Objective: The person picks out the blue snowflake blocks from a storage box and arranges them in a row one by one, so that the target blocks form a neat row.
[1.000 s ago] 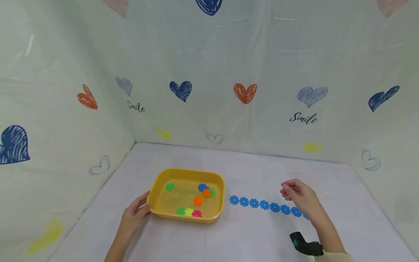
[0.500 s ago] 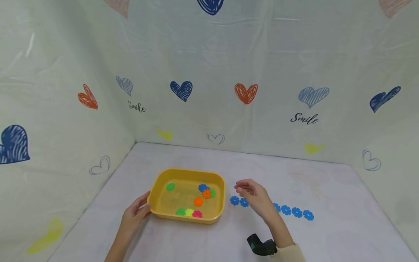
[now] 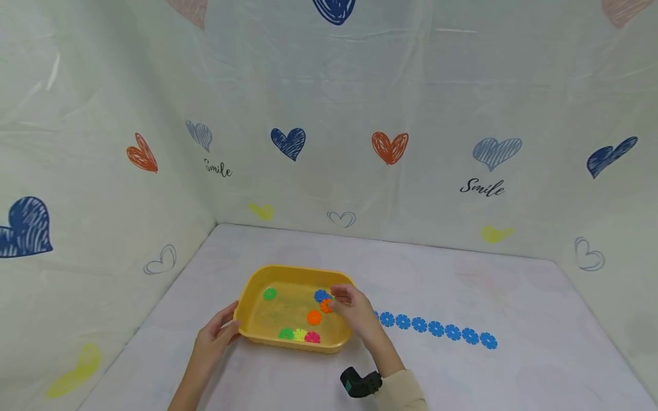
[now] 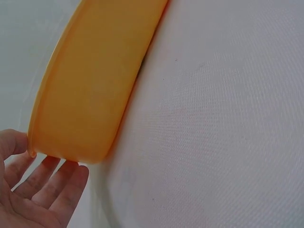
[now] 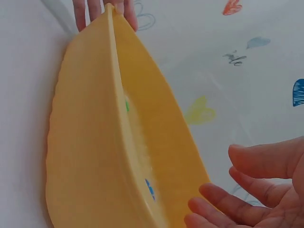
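Observation:
A yellow plastic tray [image 3: 280,311] lies on the table with several flower-shaped discs in it: green [image 3: 269,294], orange [image 3: 314,317], yellow, pink and blue. My left hand [image 3: 211,339] grips the tray's left end, thumb at the rim and fingertips [image 4: 71,183] against the outer wall. Over the tray's right side reaches my right hand [image 3: 358,315], near the blue disc [image 3: 321,295] and an orange one. In the right wrist view its fingers [image 5: 232,209] and thumb are spread apart, with nothing seen between them.
To the right of the tray, a row of several blue flower discs [image 3: 418,325] runs across the white table [image 3: 437,377]. My right forearm partly covers its left end. Curtains printed with hearts [image 3: 288,144] stand behind and at the sides.
My right hand has moved left from over the row of blue discs to above the tray's right side. The left hand stays at the tray.

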`<state>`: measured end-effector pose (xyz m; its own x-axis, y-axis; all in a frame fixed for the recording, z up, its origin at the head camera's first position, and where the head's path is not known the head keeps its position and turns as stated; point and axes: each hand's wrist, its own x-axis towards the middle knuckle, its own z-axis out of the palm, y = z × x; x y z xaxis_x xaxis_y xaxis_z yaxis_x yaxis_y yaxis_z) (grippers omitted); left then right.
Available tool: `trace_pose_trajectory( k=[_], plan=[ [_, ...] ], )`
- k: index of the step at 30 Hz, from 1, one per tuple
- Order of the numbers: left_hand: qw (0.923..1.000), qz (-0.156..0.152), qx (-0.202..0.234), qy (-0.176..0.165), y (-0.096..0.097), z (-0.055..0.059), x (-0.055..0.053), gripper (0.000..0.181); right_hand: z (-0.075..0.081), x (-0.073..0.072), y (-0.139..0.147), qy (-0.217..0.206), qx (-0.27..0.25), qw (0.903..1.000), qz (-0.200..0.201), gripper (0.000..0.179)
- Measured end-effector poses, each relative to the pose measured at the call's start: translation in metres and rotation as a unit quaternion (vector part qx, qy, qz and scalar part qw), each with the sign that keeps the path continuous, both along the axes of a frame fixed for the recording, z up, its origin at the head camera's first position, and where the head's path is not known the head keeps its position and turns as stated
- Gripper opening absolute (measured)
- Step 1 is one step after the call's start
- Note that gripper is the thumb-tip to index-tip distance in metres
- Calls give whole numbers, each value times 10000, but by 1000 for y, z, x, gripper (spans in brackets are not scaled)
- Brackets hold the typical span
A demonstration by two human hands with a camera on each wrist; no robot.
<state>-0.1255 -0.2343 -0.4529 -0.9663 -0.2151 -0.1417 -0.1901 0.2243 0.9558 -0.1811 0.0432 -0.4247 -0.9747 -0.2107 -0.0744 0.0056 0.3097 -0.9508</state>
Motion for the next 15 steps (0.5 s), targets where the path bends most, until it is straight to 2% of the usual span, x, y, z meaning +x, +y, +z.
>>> trace_pose_trajectory(
  k=[7, 15],
  plan=[
    [10000, 51, -15, -42, 0, -1, 1, 47, -9, -10, -24, -368, 96, 9986, -365, 46],
    [10000, 61, 4, -76, -1, -2, 0, 47, -23, -26, -43, -316, 529, 9933, -977, 40]
  ],
)
